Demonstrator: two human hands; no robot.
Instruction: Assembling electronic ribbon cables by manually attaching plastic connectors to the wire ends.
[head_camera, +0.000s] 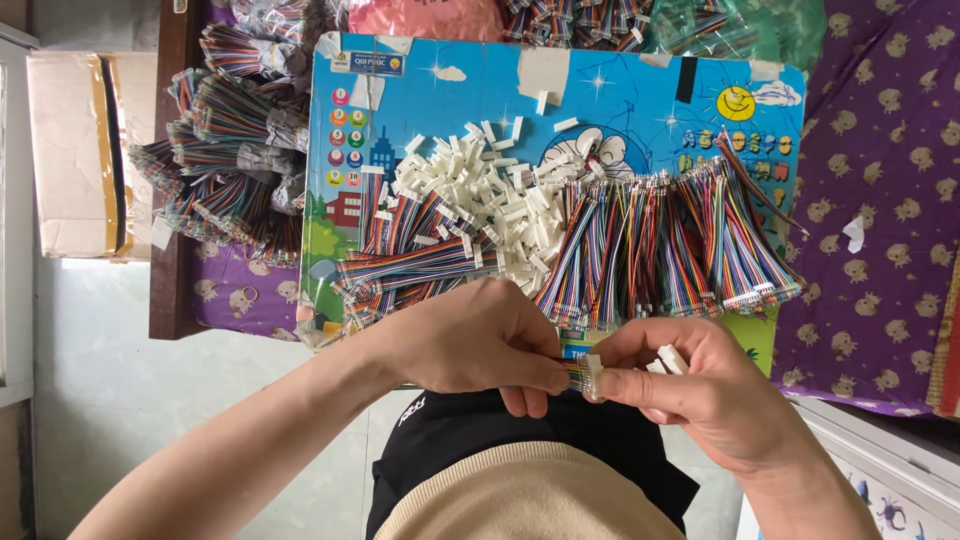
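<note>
Ribbon cable (572, 372), multicoloured, seemingly entering white connector (594, 374)

A blue cartoon-printed board (640, 95) carries white plastic connectors (495, 195) heaped mid-board, multicoloured wire bundles (690, 245) along its near edge, more towards the left edge, perhaps overhanging.

Multicoloured ribbon cable (572, 374) end horizontal; white plastic connector (593, 376) touching its tip.
</note>
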